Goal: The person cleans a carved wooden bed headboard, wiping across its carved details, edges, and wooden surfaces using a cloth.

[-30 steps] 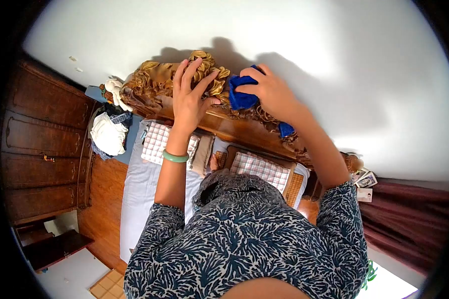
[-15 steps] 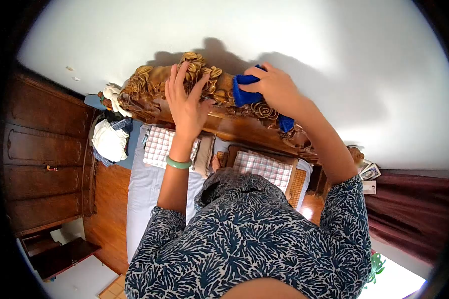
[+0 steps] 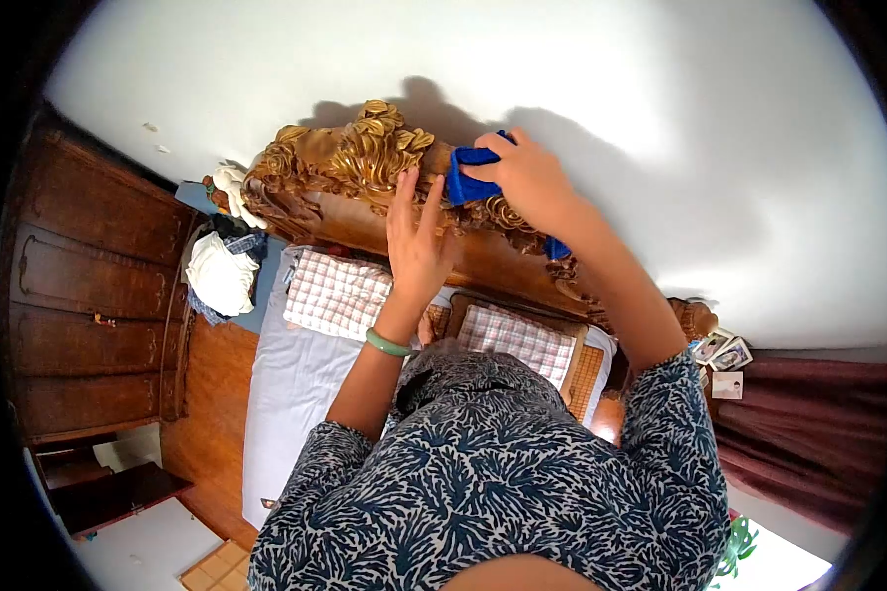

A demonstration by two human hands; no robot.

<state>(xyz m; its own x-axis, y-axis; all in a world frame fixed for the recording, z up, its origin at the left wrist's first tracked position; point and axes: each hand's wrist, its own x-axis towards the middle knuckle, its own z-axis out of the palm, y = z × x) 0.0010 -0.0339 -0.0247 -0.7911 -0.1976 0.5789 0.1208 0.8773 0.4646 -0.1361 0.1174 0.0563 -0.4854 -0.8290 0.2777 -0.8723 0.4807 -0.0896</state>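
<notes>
My right hand [image 3: 532, 177] grips a blue cloth [image 3: 473, 177] and presses it against the top rail of a carved wooden headboard [image 3: 340, 229]. Another bit of the cloth hangs lower, below that wrist. My left hand [image 3: 419, 246], with a green bangle [image 3: 388, 343] on its wrist, is raised in front of the headboard with its fingers apart and nothing in them. Its fingertips are near the lower edge of the gold-coloured carved flowers [image 3: 376, 148]; whether they touch the wood I cannot tell.
Below lies a bed [image 3: 291, 404] with checked pillows [image 3: 337, 294]. A wooden wardrobe [image 3: 94, 305] stands at the left, near piled clothes [image 3: 222, 274] and a white plush toy [image 3: 232, 192]. Photos [image 3: 724, 353] and a dark red curtain [image 3: 808, 424] are at the right.
My left hand has moved right and down, away from the carved flowers' middle. My right hand has shifted slightly left along the rail with the cloth. The view has turned a little.
</notes>
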